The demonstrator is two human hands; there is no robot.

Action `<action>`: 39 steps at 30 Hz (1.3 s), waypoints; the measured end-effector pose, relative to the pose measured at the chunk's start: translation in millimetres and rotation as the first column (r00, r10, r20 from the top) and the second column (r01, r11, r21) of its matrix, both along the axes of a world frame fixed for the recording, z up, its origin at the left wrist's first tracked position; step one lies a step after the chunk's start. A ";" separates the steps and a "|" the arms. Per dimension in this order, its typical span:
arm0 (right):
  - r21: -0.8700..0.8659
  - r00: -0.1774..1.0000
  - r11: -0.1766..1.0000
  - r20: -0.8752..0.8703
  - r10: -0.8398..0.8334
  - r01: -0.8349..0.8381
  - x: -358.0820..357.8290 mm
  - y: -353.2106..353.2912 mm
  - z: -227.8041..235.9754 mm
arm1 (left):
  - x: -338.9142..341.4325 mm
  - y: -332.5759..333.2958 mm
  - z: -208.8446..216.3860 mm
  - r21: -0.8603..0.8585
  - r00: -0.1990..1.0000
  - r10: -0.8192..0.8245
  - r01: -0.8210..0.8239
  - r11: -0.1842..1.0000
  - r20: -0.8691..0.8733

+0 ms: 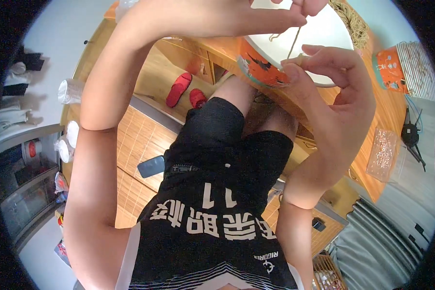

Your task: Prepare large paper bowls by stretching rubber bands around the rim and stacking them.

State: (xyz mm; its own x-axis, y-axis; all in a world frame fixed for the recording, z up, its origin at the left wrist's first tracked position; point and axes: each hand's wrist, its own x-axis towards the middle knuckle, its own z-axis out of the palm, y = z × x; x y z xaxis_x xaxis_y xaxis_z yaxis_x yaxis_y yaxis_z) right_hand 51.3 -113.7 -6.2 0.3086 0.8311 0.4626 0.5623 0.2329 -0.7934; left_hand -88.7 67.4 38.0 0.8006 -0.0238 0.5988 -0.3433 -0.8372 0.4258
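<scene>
A paper bowl (261, 67), orange outside and white inside, stands at the edge of the wooden table in front of me. Over it I hold a thin tan strand (293, 46), stretched between both hands. My left hand (270, 20), partly cut off by the top edge, is closed with its fingertips pinched at the strand's upper end. Thumb and forefinger of my right hand (340, 79) pinch the lower end near the bowl's close rim. Whether the strand is noodle or string I cannot tell. Behind the bowl lies a heap of similar tan strands (355, 26).
Nested orange and white paper bowls (420, 65) lie at the table's right. Closer are a black device with cables (411, 134) and a clear plastic tray (383, 154). Red slippers (179, 90) are below the table. A phone (151, 166) shows beside my black shorts.
</scene>
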 end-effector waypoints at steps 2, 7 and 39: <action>-0.039 0.999 0.999 -0.049 -0.010 0.008 -4.6 0.4 4.4 | -5.1 -2.0 1.8 0.032 0.999 0.037 -0.037 0.999 0.000; -0.050 1.000 0.999 0.001 0.001 -0.001 0.3 0.1 3.0 | 0.2 -8.1 -5.1 -0.015 0.999 0.028 -0.027 1.000 0.039; 0.235 0.990 0.972 -0.128 0.050 -0.019 14.5 12.2 -13.7 | 7.2 49.9 -76.8 -0.036 0.707 -0.445 0.552 0.833 0.549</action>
State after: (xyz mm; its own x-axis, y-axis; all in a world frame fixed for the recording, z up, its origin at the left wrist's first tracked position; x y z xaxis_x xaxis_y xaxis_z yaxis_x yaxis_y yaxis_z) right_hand 65.8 -101.5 -19.9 0.3534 0.7168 0.6012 0.4444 0.4369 -0.7821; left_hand -81.5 117.3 -38.8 0.2886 -0.1796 0.9405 -0.8929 -0.4050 0.1967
